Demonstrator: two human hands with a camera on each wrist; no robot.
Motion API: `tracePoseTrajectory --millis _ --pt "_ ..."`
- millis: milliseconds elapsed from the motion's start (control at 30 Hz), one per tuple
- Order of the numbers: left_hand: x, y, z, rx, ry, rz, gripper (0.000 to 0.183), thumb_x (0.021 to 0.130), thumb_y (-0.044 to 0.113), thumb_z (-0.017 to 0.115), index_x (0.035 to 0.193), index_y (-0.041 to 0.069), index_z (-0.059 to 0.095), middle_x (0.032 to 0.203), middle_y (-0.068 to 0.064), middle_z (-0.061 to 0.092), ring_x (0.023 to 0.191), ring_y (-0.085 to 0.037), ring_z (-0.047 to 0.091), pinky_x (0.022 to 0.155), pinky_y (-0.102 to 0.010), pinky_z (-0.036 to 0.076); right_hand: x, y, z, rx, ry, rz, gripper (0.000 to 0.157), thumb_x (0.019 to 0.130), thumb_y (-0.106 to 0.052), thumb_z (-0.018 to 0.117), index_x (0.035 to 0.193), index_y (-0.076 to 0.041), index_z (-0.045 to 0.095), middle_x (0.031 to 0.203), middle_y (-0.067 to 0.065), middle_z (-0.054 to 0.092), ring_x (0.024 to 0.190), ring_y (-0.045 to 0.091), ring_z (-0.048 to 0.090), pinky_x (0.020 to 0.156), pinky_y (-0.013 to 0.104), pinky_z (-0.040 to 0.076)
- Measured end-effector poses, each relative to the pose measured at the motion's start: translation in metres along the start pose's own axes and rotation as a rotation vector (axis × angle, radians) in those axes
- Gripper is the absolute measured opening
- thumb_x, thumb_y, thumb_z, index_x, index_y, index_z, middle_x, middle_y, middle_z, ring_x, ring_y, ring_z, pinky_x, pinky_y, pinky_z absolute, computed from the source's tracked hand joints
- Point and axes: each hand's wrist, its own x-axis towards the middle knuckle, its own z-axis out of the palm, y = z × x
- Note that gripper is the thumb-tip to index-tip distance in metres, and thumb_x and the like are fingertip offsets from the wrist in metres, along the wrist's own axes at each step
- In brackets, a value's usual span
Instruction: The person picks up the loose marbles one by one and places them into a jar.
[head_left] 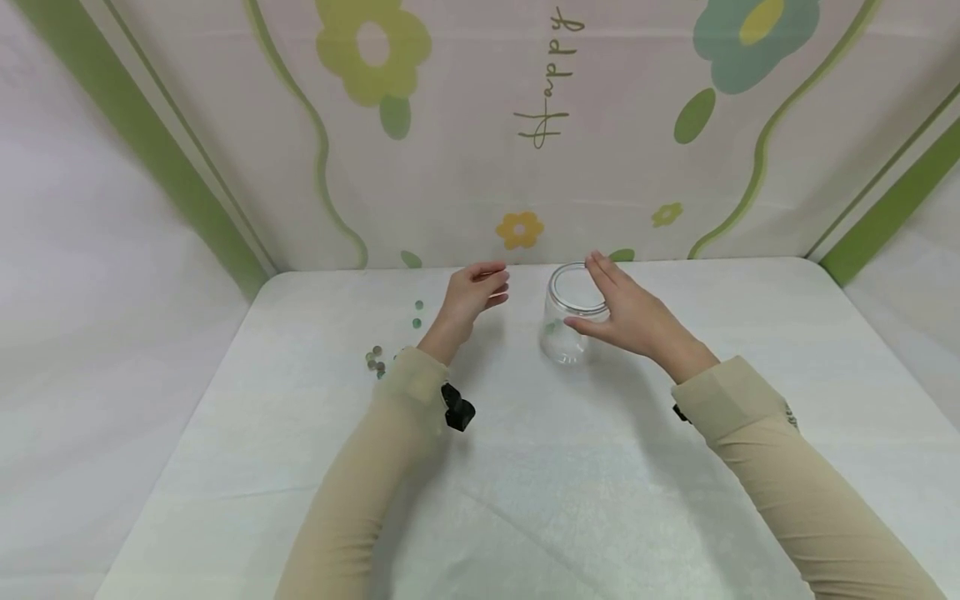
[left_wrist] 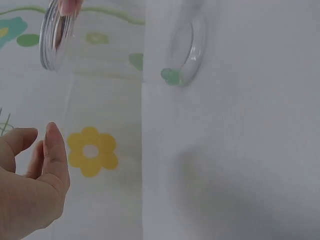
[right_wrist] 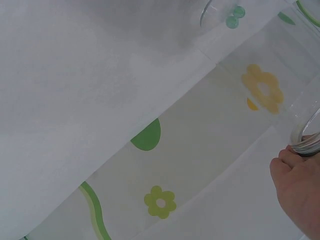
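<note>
Looks bright, even and diffuse in the head view, seemingly lit from above, with soft-edged shadows lying toward three o'clock of the left sleeve (head_left: 352, 492) and nine o'clock of the right sleeve (head_left: 795, 483). Glints faintly on the jar (head_left: 567, 346) around its base. Splays the tabletop (head_left: 540, 533) toward eight and four o'clock with wide-angle stretch. Turns dimmer, greyer and flatter in both wrist views. Softens the green marbles (left_wrist: 170, 76) near twelve o'clock in the left one, with hazy shade at five; darkens gently at twelve in the right.

Flower-printed backdrop (head_left: 450, 179) behind white table (head_left: 555, 508)
</note>
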Motion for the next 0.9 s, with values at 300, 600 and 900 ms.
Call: tracePoseTrajectory --millis 300,600,900 --pt "0.007 -0.009 -0.043 0.022 0.093 -0.061 0.037 0.098 0.011 0.053 0.133 0.0 0.052 0.132 -0.018 0.056 0.109 -0.02 0.057 0.097 -0.027 0.054 0.0 0.0 -0.001 -0.005 0.004 -0.007 0.097 0.088 -0.057 0.058 0.154 -0.005 0.009 0.162 0.013 0.005 0.148 0.036 0.012 0.118 0.058 0.023" --pt "0.006 -0.016 -0.073 0.094 0.163 -0.082 0.037 0.099 0.011 0.051 0.134 0.0 0.05 0.134 -0.018 0.053 0.115 -0.023 0.055 0.101 -0.029 0.052 0.001 0.0 0.0 -0.002 0.01 -0.013 0.098 0.087 -0.058 0.058 0.154 -0.005 0.009 0.162 0.013 0.006 0.148 0.035 0.013 0.117 0.058 0.024" --pt "0.004 -0.028 -0.093 0.295 0.228 -0.063 0.038 0.098 0.011 0.05 0.134 -0.001 0.049 0.135 -0.02 0.053 0.122 -0.031 0.055 0.102 -0.032 0.051 0.0 0.0 0.0 0.002 0.007 -0.008 0.097 0.087 -0.057 0.058 0.153 -0.005 0.01 0.162 0.013 0.006 0.148 0.036 0.013 0.117 0.058 0.024"
